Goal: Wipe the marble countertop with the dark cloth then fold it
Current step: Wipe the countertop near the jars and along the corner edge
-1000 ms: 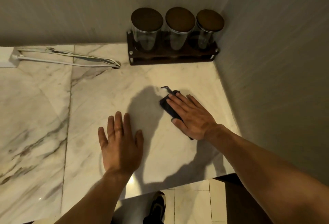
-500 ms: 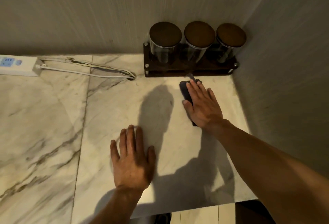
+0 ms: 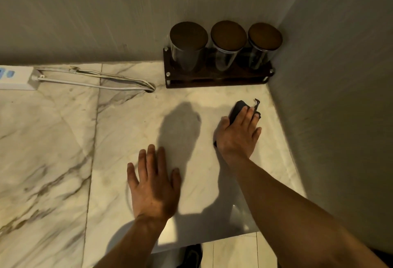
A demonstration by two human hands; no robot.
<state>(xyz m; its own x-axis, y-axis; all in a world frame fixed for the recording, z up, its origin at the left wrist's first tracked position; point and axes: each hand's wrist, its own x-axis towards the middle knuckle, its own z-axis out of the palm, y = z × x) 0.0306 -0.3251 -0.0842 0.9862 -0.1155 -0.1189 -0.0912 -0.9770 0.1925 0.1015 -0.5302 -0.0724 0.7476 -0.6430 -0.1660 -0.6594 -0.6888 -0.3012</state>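
Observation:
The dark cloth (image 3: 238, 109) lies on the white veined marble countertop (image 3: 63, 150), near the right wall. My right hand (image 3: 238, 135) presses flat on top of it and covers most of it; only its far end and a loose thread show past my fingertips. My left hand (image 3: 153, 184) rests palm down on the bare marble, fingers spread, to the left of and nearer than the cloth, holding nothing.
A dark wooden rack (image 3: 217, 78) with three lidded glass jars stands in the back right corner. A white power strip (image 3: 17, 78) and its cable (image 3: 95, 80) lie along the back wall at left. Walls close the back and right sides. The counter's front edge is near me.
My right hand has slid the cloth back from the jar rack and toward the right wall. The left hand has stayed flat on the marble.

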